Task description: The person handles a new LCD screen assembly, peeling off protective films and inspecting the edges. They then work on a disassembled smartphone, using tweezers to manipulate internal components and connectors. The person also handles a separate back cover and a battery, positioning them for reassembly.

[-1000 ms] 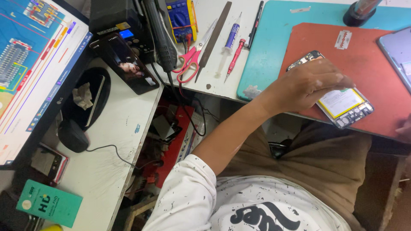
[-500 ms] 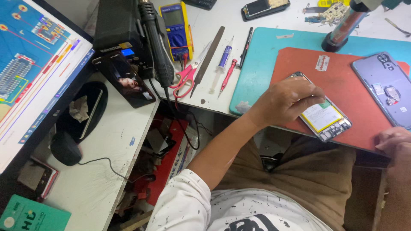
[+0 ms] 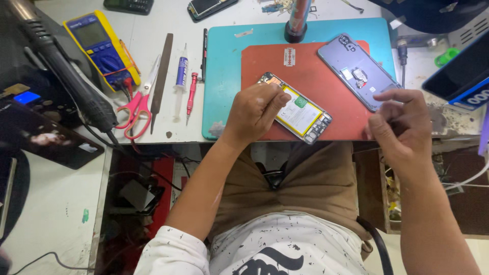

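The person's left hand (image 3: 253,113) rests on the near left end of an opened phone with a yellow battery showing inside (image 3: 298,108). The fingers curl down over the phone's edge, and the grip is pressed together on that end. The phone lies flat and slanted on a red rubber mat (image 3: 305,76). The red mat lies on top of a bigger teal mat (image 3: 224,66), and both sit on the white desk (image 3: 163,20).

The right hand (image 3: 402,127) is up in the air at the near right edge of the red mat. Its thumb and first finger are close together, but it is too hard to see if they pinch anything small.

A purple phone back cover (image 3: 358,70) lies on the far right part of the red mat, well apart from the open phone. To the left of the teal mat are a small red screwdriver (image 3: 191,95), a clear syringe tube (image 3: 181,76), pink scissors (image 3: 136,109) and a yellow and blue meter (image 3: 102,48). A black hot air tool (image 3: 66,76) lies at the far left.
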